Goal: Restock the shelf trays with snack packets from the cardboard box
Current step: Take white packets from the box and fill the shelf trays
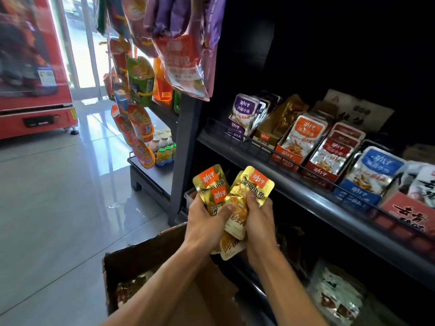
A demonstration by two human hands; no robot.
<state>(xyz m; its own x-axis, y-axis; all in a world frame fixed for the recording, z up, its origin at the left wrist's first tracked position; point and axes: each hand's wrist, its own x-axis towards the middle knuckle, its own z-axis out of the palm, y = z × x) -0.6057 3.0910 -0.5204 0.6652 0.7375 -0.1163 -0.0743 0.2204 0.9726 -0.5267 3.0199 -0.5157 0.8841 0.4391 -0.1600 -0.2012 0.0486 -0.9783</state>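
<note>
My left hand (204, 222) and right hand (259, 222) both grip a bunch of gold snack packets (244, 196), fingers curled round them, above the cardboard box (146, 255), before the shelf trays (289, 158).

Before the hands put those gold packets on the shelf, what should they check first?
1. Left hand holds its gold packets firmly: ok.
2. Right hand holds its share too: ok.
3. Packets neatly stacked: not ok, they fan apart.
4. Matching gold tray found on the shelf: ok, second from left.
5. Room in that tray: ok, only a few packets stand at its back.
6. More packets left in the cardboard box: cannot tell.
</note>
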